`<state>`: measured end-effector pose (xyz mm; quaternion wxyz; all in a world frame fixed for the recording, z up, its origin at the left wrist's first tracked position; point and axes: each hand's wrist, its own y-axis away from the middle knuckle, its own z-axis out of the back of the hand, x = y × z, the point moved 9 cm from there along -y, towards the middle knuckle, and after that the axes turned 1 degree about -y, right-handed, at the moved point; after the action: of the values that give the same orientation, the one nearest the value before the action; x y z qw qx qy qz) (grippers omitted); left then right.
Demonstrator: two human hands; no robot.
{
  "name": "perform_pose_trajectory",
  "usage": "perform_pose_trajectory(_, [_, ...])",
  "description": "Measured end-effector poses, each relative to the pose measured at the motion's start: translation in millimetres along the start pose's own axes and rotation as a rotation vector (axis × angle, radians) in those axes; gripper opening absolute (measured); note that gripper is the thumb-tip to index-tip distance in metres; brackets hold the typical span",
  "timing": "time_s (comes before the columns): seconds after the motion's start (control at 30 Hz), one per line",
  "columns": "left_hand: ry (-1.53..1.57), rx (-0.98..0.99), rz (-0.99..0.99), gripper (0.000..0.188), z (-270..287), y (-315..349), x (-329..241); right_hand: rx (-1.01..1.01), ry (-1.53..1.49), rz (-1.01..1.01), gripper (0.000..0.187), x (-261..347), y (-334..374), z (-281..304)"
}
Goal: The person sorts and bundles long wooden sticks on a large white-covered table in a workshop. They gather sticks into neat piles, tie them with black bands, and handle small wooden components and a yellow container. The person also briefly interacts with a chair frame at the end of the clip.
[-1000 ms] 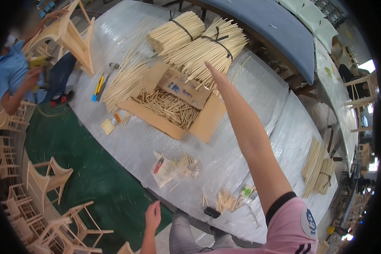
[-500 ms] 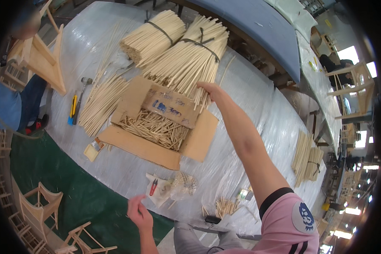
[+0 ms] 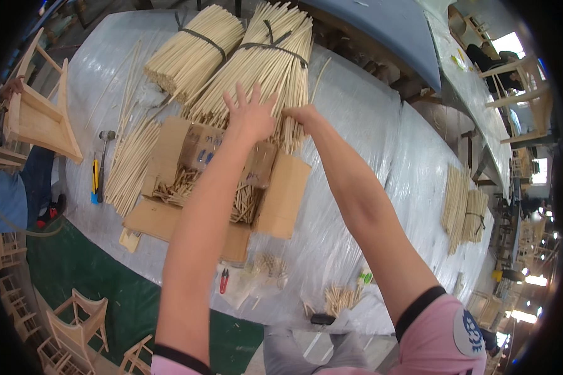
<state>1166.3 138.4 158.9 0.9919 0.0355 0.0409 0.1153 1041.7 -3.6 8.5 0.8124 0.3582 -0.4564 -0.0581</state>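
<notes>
Large tied bundle of wooden sticks (image 3: pixel 275 62) lying on plastic-covered table (image 3: pixel 369 144), long axis running away from person, near ends toward hands. Left hand (image 3: pixel 251 112) spread wide, empty, over near ends. Right hand (image 3: pixel 301 115) closed on stick ends, nearer. Cardboard box (image 3: pixel 225 181) just below.
</notes>
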Motion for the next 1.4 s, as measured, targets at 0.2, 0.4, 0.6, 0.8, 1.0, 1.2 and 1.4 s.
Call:
perform_pose_trajectory(0.2, [0.016,0.250,0.098,0.061,-90.2,-39.1,-16.4,0.034,0.008,0.069,0.050,-29.8,-8.1,23.6])
perform_pose_trajectory(0.4, [0.050,0.182,0.072,0.064,-87.0,-46.2,-6.0,0.162,-0.119,-0.050,0.040,-17.8,11.6,21.4])
perform_pose_trajectory(0.6, [0.069,0.135,0.079,0.063,-83.9,-52.5,-8.8,0.351,-0.249,-0.162,0.045,12.5,60.4,19.8])
perform_pose_trajectory(0.8, [0.054,0.072,0.025,0.071,-94.6,-61.2,-3.7,0.394,-0.419,-0.157,0.051,19.8,102.4,1.7])
perform_pose_trajectory(1.0, [0.378,-0.178,-0.045,0.068,-72.1,-63.4,-15.9,0.288,-0.496,-0.157,0.054,-12.7,135.7,0.3])
perform_pose_trajectory(1.2, [1.390,-0.209,0.068,0.054,-70.8,-47.9,18.6,0.419,-0.711,-0.050,0.053,-8.7,124.3,-34.3])
perform_pose_trajectory(1.4, [1.565,0.416,0.213,0.083,-57.5,-38.1,-26.6,0.353,-0.862,-0.046,0.055,-10.1,112.5,-17.4])
